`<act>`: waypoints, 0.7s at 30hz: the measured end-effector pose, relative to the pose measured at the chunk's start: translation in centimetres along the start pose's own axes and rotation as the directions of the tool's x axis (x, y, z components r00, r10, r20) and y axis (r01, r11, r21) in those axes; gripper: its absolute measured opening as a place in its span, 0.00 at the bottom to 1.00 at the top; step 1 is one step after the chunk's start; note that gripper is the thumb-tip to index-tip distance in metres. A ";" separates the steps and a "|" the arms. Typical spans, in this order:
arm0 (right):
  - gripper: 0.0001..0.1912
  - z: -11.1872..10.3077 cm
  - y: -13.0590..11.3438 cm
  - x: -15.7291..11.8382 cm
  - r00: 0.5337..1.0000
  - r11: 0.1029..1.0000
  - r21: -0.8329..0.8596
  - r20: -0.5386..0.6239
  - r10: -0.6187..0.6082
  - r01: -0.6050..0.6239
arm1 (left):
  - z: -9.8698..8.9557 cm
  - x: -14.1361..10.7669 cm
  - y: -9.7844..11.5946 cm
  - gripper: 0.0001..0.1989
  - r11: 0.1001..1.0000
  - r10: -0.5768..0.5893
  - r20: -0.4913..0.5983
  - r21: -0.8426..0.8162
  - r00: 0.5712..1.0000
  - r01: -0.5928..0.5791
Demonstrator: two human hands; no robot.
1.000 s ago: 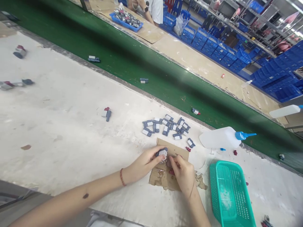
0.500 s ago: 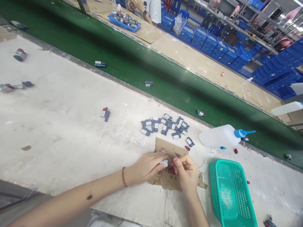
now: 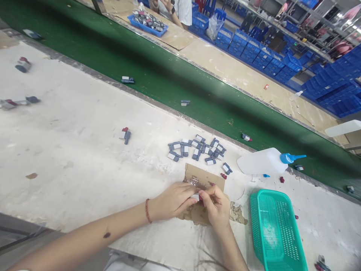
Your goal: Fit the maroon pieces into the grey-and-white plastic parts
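Observation:
Over a piece of brown cardboard [image 3: 205, 174] my two hands meet. My left hand [image 3: 176, 200] is closed around a small grey-and-white plastic part [image 3: 195, 196], mostly covered by the fingers. My right hand [image 3: 218, 205] pinches a small dark red piece [image 3: 200, 196] against the end of that part; the fingertips hide most of it. Beyond the cardboard lies a loose cluster of several blue-grey and white plastic parts [image 3: 196, 153]. Another dark red piece [image 3: 223, 175] rests by the cardboard's far right corner.
A green conveyor belt [image 3: 158, 81] crosses behind the table, carrying several parts. At right stand a white bottle with a blue nozzle [image 3: 262, 162], lying on its side, and a green basket [image 3: 255, 226]. Across the belt, a person sits near a blue tray [image 3: 162, 33] of parts.
My right hand has moved left, bringing the dark red piece against the grey-and-white part in my left hand. Parts on the belt have shifted to the right.

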State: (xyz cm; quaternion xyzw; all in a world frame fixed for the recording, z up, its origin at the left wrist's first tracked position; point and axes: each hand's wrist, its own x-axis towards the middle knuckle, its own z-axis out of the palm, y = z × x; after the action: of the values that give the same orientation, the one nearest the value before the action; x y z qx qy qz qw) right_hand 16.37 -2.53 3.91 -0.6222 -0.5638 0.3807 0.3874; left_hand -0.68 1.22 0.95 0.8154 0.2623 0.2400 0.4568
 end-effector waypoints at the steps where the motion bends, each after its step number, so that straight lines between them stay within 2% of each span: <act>1: 0.18 0.1 0.0 0.0 1.000 1.000 -0.010 0.005 -0.013 0.013 | 0.1 0.0 -0.1 0.25 1.000 0.003 0.005 0.020 1.000 -0.003; 4: 0.18 0.3 -0.1 -0.3 0.999 0.999 -0.033 0.005 -0.042 0.042 | 0.2 -0.1 -0.1 0.28 0.998 0.027 0.005 0.054 1.000 -0.028; 6: 0.16 0.1 -0.2 -0.5 0.996 0.995 -0.048 -0.025 -0.088 0.086 | 0.3 -0.2 0.2 0.29 0.999 0.040 -0.022 0.019 0.999 -0.040; 8: 0.14 -0.1 -0.4 -0.8 0.980 0.979 -0.101 -0.067 -0.187 0.180 | 0.3 -0.2 0.8 0.27 0.998 -0.001 -0.070 -0.069 0.998 -0.004; 10: 0.11 -0.4 -0.5 -1.0 0.944 0.927 -0.217 -0.057 -0.324 0.305 | 0.3 -0.2 1.4 0.24 0.977 -0.100 -0.115 -0.202 0.988 0.075; 11: 0.14 -0.4 -0.5 -1.1 0.921 0.886 -0.284 -0.027 -0.389 0.366 | 0.2 -0.1 1.8 0.23 0.955 -0.153 -0.120 -0.273 0.981 0.116; 13: 0.27 -0.2 -0.2 -1.1 0.881 0.798 -0.398 0.062 -0.469 0.453 | 0.2 -0.1 2.3 0.22 0.902 -0.237 -0.084 -0.388 0.968 0.188; 14: 0.32 0.0 -0.1 -1.2 0.869 0.764 -0.436 0.098 -0.485 0.475 | 0.2 0.0 2.5 0.22 0.878 -0.260 -0.052 -0.429 0.964 0.214; 16: 0.36 0.5 0.4 -1.2 0.863 0.734 -0.470 0.139 -0.486 0.490 | 0.3 0.1 2.7 0.23 0.842 -0.279 -0.001 -0.481 0.960 0.244; 21: 0.33 1.3 1.0 -1.5 0.897 0.812 -0.394 0.089 -0.433 0.431 | 0.5 0.2 3.1 0.20 0.807 -0.283 -0.001 -0.541 0.959 0.237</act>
State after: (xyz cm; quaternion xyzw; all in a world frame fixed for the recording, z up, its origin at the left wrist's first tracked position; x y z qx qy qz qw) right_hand 15.48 -3.98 2.55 -0.5452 -0.7554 0.1566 0.3281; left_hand 0.44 -0.34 3.43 0.6012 0.3124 0.2719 0.6834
